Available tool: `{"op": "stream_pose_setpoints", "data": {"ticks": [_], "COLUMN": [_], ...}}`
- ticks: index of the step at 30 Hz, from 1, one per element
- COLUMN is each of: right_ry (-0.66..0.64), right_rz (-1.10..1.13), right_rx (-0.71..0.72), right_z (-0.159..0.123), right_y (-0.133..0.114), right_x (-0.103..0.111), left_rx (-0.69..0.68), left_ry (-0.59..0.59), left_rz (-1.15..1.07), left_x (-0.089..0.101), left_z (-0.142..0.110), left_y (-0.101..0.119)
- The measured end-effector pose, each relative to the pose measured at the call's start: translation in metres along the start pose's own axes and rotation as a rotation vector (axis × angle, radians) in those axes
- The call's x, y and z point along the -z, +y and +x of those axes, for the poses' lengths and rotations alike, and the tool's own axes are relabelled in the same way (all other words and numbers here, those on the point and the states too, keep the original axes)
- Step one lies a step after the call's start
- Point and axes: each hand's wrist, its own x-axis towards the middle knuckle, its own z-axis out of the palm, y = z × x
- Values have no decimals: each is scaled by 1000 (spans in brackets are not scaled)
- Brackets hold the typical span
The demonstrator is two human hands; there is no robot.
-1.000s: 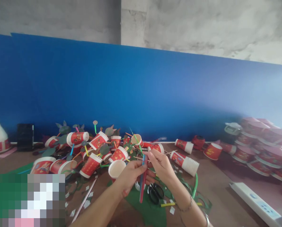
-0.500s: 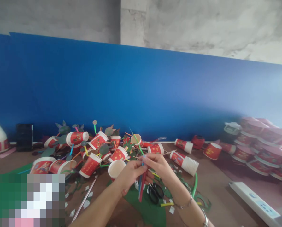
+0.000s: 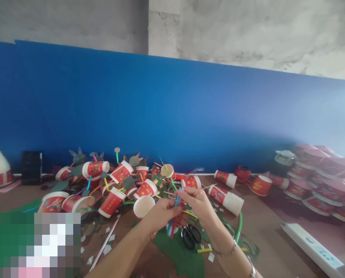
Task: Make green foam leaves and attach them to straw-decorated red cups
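Observation:
Several blue and red drinking straws are bunched together between my hands, above the table. My left hand closes round the middle of the bunch, with the lower ends poking out below. At the upper end, the fingertips of my right hand pinch the straws. Just beneath lie black-handled scissors and green paper. An open paper cup sits close to the left of my left hand.
Red paper cups with straws and paper discs are heaped at left. Stacked cups lie right of my hands. A white power strip and piled pink-and-red tubs are further right. A blue panel stands behind.
The bunch has shifted slightly up and right through my hands. Less of it hangs below my left hand, and more shows above it.

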Motion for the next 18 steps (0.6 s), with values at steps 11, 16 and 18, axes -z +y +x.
{"op": "stream_pose_setpoints", "data": {"ticks": [11, 16, 18], "right_ry": [-123, -158, -83], "right_rz": [288, 417, 390], "right_rx": [-73, -86, -68], "right_z": [1, 2, 2], "right_y": [-2, 0, 1], "right_x": [8, 10, 8], "left_rx": [-36, -29, -95], "left_ry": [56, -77, -69], "left_rz": [-104, -181, -155], "left_x": [3, 3, 2], "left_z": [-3, -7, -6], "left_y": [8, 9, 8]}}
